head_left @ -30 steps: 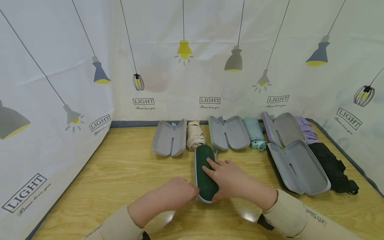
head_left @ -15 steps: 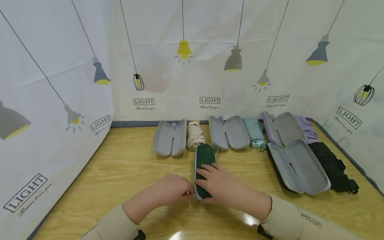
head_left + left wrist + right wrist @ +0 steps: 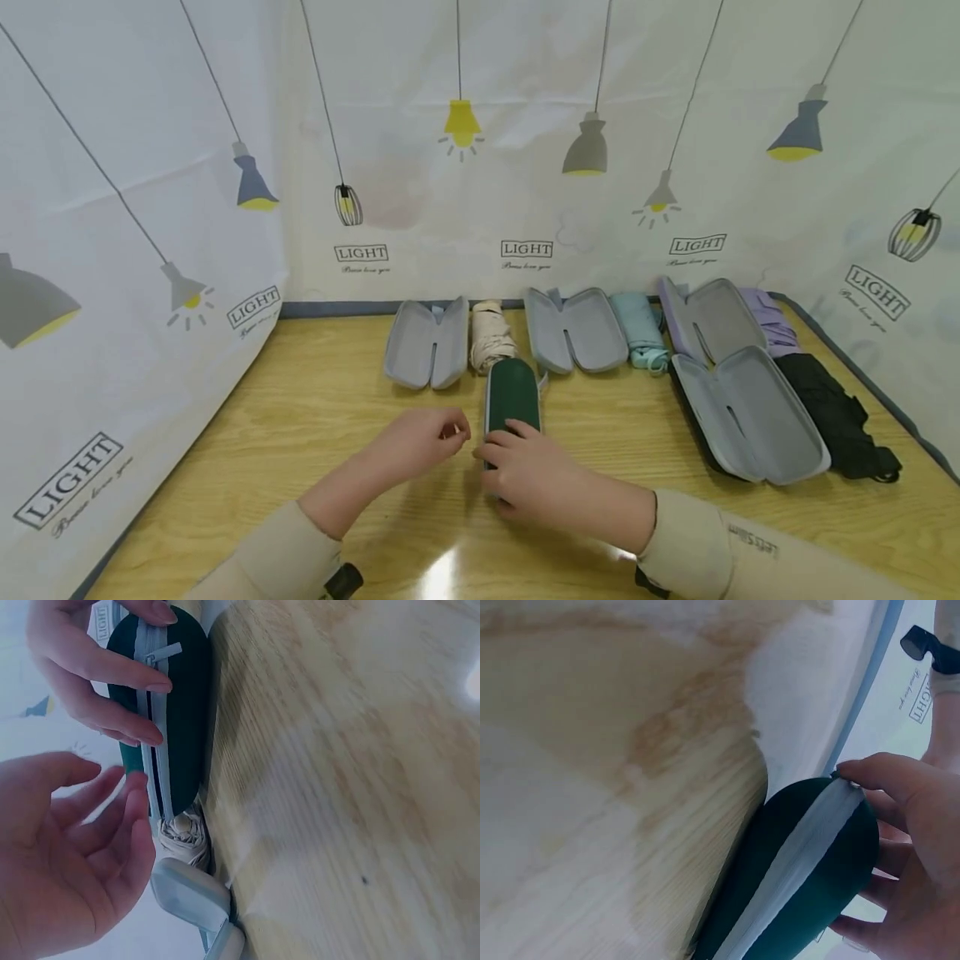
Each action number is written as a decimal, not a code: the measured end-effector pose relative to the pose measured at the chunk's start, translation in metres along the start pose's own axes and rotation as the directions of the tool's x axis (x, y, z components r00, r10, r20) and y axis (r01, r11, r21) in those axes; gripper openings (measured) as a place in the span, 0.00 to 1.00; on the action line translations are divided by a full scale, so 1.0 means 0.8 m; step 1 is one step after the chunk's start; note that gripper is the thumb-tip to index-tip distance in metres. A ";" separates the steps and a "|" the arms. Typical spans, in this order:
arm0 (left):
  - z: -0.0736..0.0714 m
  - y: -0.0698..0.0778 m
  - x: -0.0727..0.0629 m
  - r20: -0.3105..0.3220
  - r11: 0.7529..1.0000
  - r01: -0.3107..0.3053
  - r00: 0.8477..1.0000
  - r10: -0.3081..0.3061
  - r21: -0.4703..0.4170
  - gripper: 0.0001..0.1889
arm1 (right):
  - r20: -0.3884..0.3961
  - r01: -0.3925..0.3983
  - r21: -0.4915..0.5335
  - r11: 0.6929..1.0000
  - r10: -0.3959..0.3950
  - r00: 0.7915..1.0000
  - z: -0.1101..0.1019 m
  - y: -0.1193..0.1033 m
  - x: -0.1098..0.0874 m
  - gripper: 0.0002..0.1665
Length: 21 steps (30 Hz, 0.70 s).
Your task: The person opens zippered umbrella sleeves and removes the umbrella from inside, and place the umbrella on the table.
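A dark green zip case [image 3: 513, 392] with a light grey zip lies lengthwise on the table. My right hand [image 3: 536, 475] holds its near end, thumb at the end and fingers across the top. In the left wrist view the zip slider [image 3: 161, 652] sits near that end, and a dark gap shows between the zip tapes beyond it. My left hand [image 3: 423, 446] is apart from the case, to its left, with loosely bent fingers and nothing in them. The right palm hides the case's near part in the head view.
Unzipped grey-lined cases [image 3: 426, 343] [image 3: 576, 332] stand along the back, with a beige rolled cloth bundle [image 3: 491, 335] and a teal one [image 3: 639, 329]. Rightward are a purple case [image 3: 677, 321], purple bundle [image 3: 772, 321], black-shelled case [image 3: 757, 417] and black bundle [image 3: 828, 417].
My left hand has come away from the case's near left edge, moving up and left. My right hand has slid toward the near end, its fingers now over the left side.
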<state>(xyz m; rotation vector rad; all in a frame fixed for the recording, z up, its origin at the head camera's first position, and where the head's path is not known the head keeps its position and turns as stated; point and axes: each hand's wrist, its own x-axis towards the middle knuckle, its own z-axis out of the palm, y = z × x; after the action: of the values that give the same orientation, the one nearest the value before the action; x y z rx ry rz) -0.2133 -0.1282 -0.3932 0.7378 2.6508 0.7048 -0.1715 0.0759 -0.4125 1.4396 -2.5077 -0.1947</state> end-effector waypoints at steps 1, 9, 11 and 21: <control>0.001 0.000 0.004 -0.019 0.999 0.029 0.999 -0.030 -0.025 0.09 | 0.011 0.003 -0.009 1.000 -0.003 1.000 0.000 -0.002 0.001 0.08; 0.005 0.004 0.047 -0.089 0.983 0.106 0.989 -0.120 -0.150 0.24 | 0.085 -0.001 -0.022 1.000 0.003 0.996 -0.001 -0.012 0.007 0.15; 0.006 0.005 0.059 -0.080 0.984 0.114 0.989 -0.126 -0.140 0.30 | 0.089 0.002 -0.035 0.999 0.001 0.996 -0.002 -0.014 0.008 0.16; 0.013 0.017 0.101 -0.002 0.979 0.181 0.983 -0.182 -0.091 0.47 | 0.081 0.018 -0.089 0.996 -0.011 0.997 0.002 -0.018 0.016 0.11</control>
<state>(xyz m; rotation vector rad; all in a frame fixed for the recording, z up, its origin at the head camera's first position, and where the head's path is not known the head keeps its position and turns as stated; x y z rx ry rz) -0.2699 -0.0702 -0.4071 0.4619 2.6329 0.7726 -0.1660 0.0575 -0.4158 1.4420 -2.5173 -0.3695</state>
